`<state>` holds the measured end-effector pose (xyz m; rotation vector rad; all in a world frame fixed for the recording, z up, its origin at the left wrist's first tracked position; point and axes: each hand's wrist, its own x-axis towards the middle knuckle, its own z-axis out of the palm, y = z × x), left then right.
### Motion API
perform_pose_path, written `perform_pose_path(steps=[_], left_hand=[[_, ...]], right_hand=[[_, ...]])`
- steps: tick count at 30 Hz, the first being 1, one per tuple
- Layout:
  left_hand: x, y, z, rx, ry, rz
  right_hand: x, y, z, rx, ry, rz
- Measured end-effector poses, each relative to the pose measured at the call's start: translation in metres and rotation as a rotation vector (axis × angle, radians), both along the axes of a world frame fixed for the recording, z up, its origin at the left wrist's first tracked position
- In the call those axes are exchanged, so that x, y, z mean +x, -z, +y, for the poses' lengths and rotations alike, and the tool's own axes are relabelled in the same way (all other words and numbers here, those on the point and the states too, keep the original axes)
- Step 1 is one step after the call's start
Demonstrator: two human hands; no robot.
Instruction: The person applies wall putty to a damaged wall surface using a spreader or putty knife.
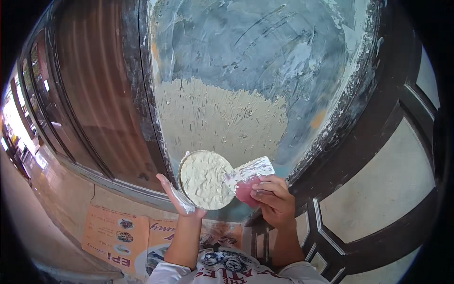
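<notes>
My left hand (183,202) supports a round tub (213,208) from its left side and beneath; the thumb points up along the rim and most fingers are hidden. Thick off-white putty (204,179) with a lumpy surface fills the tub. In my right hand (278,201) is a pinkish-red flat putty spreader (246,190), its upper part smeared with white. Its left corner touches or overlaps the tub's right rim. Ahead of both hands rises a grey-blue wall panel (246,47), whose lower part bears a rough beige putty coat (213,113).
A dark-framed window with a brown curtain (90,80) stands on the left. To the right is dark wooden panelling (350,199) with pale insets. Below lies an orange printed banner (113,236) on the floor. Putty smears mark the panel's dark side frames.
</notes>
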<state>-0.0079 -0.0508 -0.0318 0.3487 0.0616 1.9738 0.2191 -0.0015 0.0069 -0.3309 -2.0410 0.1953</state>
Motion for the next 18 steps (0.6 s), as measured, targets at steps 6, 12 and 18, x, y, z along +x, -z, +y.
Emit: perform_pose_path(steps=[6, 12, 18], left_hand=[[-0.0034, 0.0042, 0.001, -0.019, -0.008, -0.001], [-0.0057, 0.0039, -0.0008, -0.018, -0.014, 0.01], [-0.0028, 0.0066, 0.0038, -0.032, -0.01, 0.019]], right_hand=[[-0.0044, 0.0053, -0.0049, -0.051, -0.078, -0.104], [-0.0047, 0.0024, -0.0045, -0.039, -0.028, -0.063], [-0.0012, 0.0018, -0.0049, -0.026, -0.094, 0.015]])
